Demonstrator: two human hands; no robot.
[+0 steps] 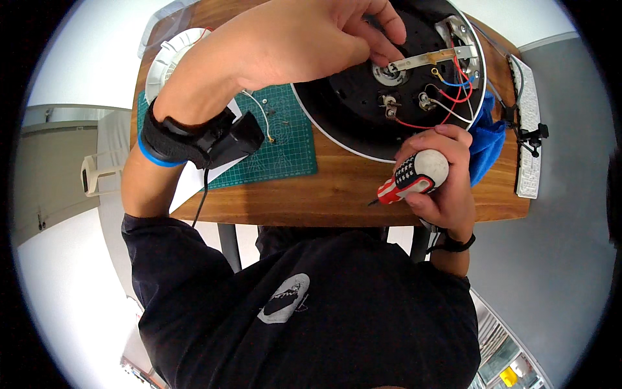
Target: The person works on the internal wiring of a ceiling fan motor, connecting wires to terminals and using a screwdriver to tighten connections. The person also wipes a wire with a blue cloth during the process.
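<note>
My left hand (330,45) reaches over a round black appliance housing (343,133) with a white rim. Its thumb and fingertips are brought together at the left end of a flat metal strip (431,59); whatever they pinch is too small or hidden to make out. Below that end sits a round metal part (387,76) in the housing's middle. My right hand (450,168) is closed around a stubby screwdriver (414,175) with a white, black and red handle, its tip pointing lower left, beside the housing's near rim. Red, white and blue wires (457,84) run inside the housing.
A green cutting mat (285,155) lies left on the wooden table (350,201), with a white wire (259,107) and small parts on it. A white round plastic part (165,65) is behind my left forearm. Right of the housing are a blue cloth (489,142) and white keyboard (530,129).
</note>
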